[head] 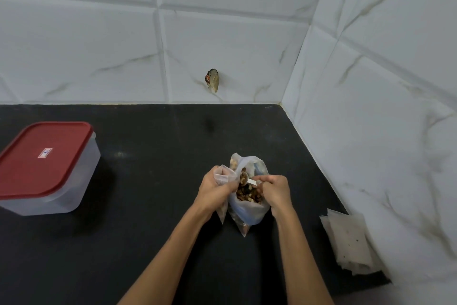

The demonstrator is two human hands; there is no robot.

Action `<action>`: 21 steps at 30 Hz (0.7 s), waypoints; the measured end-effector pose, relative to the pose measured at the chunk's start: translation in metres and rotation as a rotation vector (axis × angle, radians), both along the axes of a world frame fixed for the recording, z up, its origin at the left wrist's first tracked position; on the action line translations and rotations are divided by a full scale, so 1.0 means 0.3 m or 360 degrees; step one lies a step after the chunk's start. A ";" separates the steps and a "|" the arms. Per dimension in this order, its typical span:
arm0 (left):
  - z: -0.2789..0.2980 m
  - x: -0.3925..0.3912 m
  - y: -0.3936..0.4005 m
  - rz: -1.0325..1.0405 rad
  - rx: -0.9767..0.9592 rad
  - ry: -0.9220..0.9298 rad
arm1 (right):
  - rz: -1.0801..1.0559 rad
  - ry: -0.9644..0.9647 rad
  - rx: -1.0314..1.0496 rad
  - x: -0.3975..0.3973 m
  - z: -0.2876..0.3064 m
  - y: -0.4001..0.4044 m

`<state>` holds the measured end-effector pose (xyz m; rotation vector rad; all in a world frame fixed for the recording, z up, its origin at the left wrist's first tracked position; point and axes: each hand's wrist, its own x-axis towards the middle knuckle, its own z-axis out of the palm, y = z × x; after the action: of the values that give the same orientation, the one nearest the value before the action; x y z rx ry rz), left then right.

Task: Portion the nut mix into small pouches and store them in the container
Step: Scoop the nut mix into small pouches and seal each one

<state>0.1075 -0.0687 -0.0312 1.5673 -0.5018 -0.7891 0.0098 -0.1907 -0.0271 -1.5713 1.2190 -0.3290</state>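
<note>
A large clear bag of nut mix (248, 208) stands open on the black counter, its mouth facing me. My left hand (214, 189) grips a small clear pouch (222, 175) held open just left of the bag. My right hand (275, 191) pinches the handle of a small white scoop (247, 180), whose bowl is loaded with nuts above the bag's mouth. The container (71, 181), clear plastic with a red lid (42, 156) shut on it, sits at the far left.
A stack of empty pouches (346, 240) leans against the tiled wall at the right. The black counter (158, 151) meets white marbled tile walls behind and to the right. A small plugged hole (212, 79) shows in the back wall.
</note>
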 end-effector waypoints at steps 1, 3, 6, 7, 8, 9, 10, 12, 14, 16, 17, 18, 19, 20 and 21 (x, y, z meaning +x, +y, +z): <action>0.002 0.000 0.001 -0.0008 -0.0009 0.0019 | -0.0004 -0.0008 0.0025 0.000 -0.006 -0.003; 0.003 -0.002 0.002 0.0029 -0.0037 0.0081 | 0.0014 -0.0049 0.0114 -0.006 -0.014 -0.014; 0.003 -0.003 0.002 0.0165 -0.0018 0.0134 | 0.0014 -0.0149 0.0255 -0.021 0.002 -0.030; 0.007 0.000 0.002 0.0185 0.0007 0.0141 | 0.0010 -0.0170 0.0288 -0.025 0.007 -0.035; 0.007 0.003 0.003 0.0188 0.0029 0.0142 | 0.0008 -0.0184 0.0309 -0.026 0.010 -0.038; 0.007 0.006 0.005 0.0178 0.0041 0.0130 | 0.0009 -0.0183 0.0317 -0.026 0.012 -0.039; 0.003 0.008 0.008 0.0155 0.0052 0.0100 | 0.0011 -0.0159 0.0304 -0.025 0.013 -0.036; 0.002 0.004 0.013 0.0086 0.0036 0.0022 | 0.0017 -0.0068 0.0198 -0.015 0.009 -0.027; 0.001 0.000 0.012 0.0029 0.0023 -0.0044 | 0.0033 0.0010 0.0054 0.002 0.006 -0.012; 0.005 0.006 0.009 0.0004 0.0049 -0.0080 | 0.0057 0.0051 -0.0042 0.017 0.012 0.003; 0.008 0.008 0.009 -0.0009 0.0060 -0.0078 | 0.0074 0.0061 -0.0065 0.020 0.015 0.005; 0.008 0.011 0.010 -0.0018 0.0062 -0.0055 | 0.0093 0.0061 -0.0065 0.020 0.016 0.004; 0.011 0.011 0.012 -0.0017 0.0053 -0.0011 | 0.0103 0.0050 -0.0036 0.016 0.017 -0.001; 0.013 0.011 0.014 -0.0003 0.0040 0.0041 | 0.0100 0.0022 0.0021 0.010 0.018 -0.005; 0.013 0.010 0.017 0.0018 0.0018 0.0086 | 0.0088 -0.0017 0.0086 0.004 0.018 -0.009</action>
<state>0.1105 -0.0636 -0.0272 1.5538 -0.4494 -0.8247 0.0110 -0.1935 -0.0215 -1.5518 1.1650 -0.2660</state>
